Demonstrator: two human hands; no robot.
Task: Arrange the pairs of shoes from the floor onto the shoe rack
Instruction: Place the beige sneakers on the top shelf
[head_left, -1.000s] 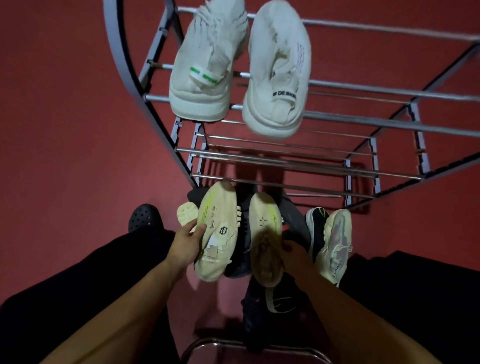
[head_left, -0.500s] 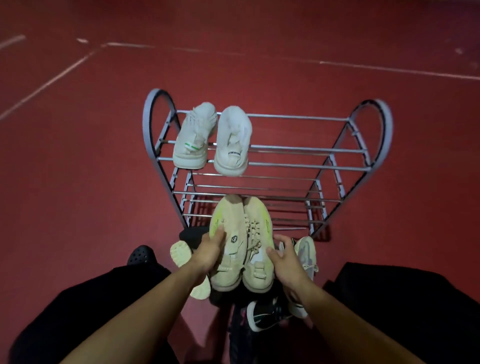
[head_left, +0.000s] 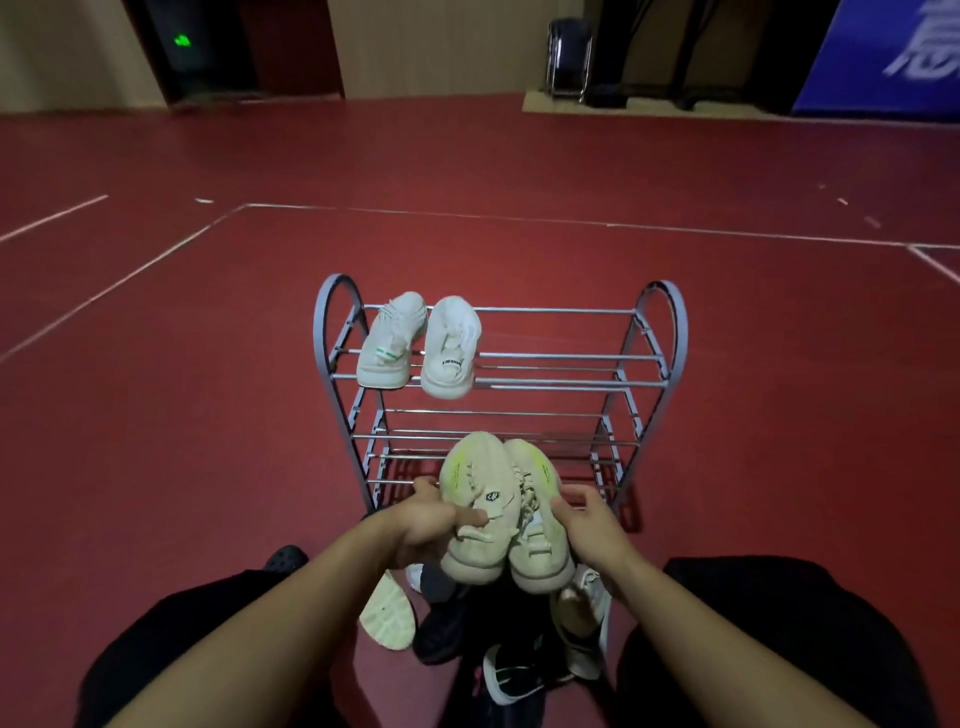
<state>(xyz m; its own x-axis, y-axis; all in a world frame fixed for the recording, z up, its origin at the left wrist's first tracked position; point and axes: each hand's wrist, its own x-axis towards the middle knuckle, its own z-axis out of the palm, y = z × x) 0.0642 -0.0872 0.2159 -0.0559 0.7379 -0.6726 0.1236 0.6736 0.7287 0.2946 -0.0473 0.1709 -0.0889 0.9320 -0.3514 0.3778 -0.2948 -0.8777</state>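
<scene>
A grey metal shoe rack (head_left: 660, 332) with several tiers of rails stands on the red floor. A white pair of sneakers (head_left: 421, 348) sits at the left of its top tier, toes pointing away. I hold a beige pair with neon-yellow marks side by side, heels toward me, in the air in front of the rack's lower tiers. My left hand (head_left: 431, 522) grips the left beige shoe (head_left: 480, 509). My right hand (head_left: 589, 525) grips the right beige shoe (head_left: 537, 540). Below them lies a heap of dark and pale shoes (head_left: 498, 639).
A loose pale insole (head_left: 388, 616) lies on the floor left of the heap. A black clog (head_left: 285, 558) shows by my left knee. Far off are a wall, a folded chair (head_left: 569, 57) and a blue banner (head_left: 883, 57).
My head has tilted up, so the whole rack and the far wall now show. Both hands have lifted the beige pair up off the heap and turned it so the uppers face me.
</scene>
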